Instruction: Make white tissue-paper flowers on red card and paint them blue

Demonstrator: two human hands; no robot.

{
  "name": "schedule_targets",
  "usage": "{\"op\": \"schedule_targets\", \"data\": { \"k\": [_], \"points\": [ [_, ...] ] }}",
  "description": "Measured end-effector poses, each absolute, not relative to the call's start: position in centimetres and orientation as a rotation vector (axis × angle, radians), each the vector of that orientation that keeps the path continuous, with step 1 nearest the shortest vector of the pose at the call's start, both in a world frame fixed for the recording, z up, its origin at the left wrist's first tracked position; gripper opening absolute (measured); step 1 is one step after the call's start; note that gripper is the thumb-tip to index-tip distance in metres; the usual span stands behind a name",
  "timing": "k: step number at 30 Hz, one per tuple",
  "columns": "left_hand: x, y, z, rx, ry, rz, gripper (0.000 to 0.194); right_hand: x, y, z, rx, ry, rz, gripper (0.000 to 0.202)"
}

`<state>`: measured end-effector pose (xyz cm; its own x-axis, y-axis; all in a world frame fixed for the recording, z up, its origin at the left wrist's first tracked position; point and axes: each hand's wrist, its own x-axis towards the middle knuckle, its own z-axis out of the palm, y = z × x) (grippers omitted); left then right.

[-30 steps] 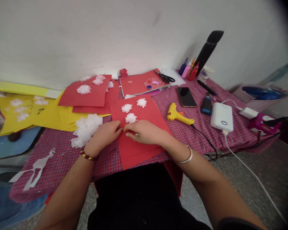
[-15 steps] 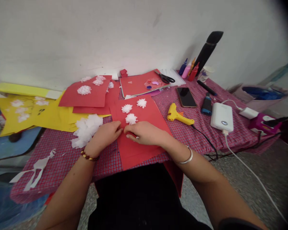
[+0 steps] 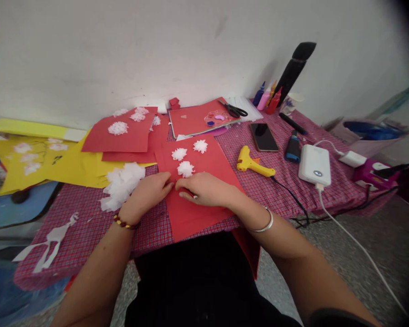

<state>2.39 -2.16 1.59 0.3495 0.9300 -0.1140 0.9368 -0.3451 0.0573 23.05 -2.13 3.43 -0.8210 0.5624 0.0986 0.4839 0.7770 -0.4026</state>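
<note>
My left hand (image 3: 152,188) is closed over the left edge of a red paper sheet (image 3: 197,222), its fingertips pinched together. Close beside it, my right hand (image 3: 206,188) rests above the sheet with fingers curled inward and the thumb below. Whatever lies between the fingertips is hidden or too small to name. Three ruffled white paper flowers sit on the sheet just beyond my hands: a near one (image 3: 186,169), a left one (image 3: 179,154) and a far right one (image 3: 200,146). A pile of white tissue paper pieces (image 3: 121,186) lies against my left wrist.
Right of the sheet are a yellow glue gun (image 3: 254,164) with its cord, a phone (image 3: 264,137) and a white power bank (image 3: 314,165). Black scissors (image 3: 235,110) lie at the back. Red sheets with white flowers (image 3: 122,143) and yellow paper (image 3: 78,168) cover the left.
Both hands stay in nearly the same place, with only slight finger movement. The whole view shifts a little; the things on the table keep their places.
</note>
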Motion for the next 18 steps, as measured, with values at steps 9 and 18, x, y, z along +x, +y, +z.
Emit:
{"op": "schedule_targets", "data": {
  "k": [9,18],
  "points": [
    [2.24,-2.14,1.42,2.486,1.723,-0.086,0.018,23.03,-2.19,3.42,-0.821,-2.768,0.520,0.018],
    [2.41,-2.20,1.60,2.482,1.720,-0.083,0.017,23.11,-2.18,3.36,-0.812,-2.787,0.517,0.019]
  ]
}}
